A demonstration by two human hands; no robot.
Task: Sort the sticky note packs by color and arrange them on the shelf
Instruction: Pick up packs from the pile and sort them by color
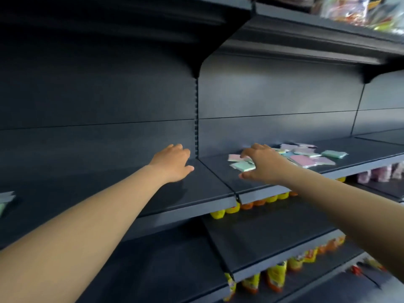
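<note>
A loose pile of sticky note packs (303, 156) in pink, green, blue and lilac lies on the dark shelf (218, 189), right of the upright divider. A green pack (242, 166) and a pink pack (234, 157) lie at the pile's left edge. My right hand (260, 164) hovers over these two with fingers spread and slightly bent, holding nothing I can see. My left hand (172, 161) reaches over the bare left section of the shelf, fingers relaxed and empty. One green pack (333, 154) lies apart at the right.
A few pale packs (6, 199) sit at the far left edge of the same shelf. Yellow and orange snack bags (247, 206) hang below the shelf, more lower down (276, 276). Another shelf (306, 38) overhangs above with wrapped goods (358, 12).
</note>
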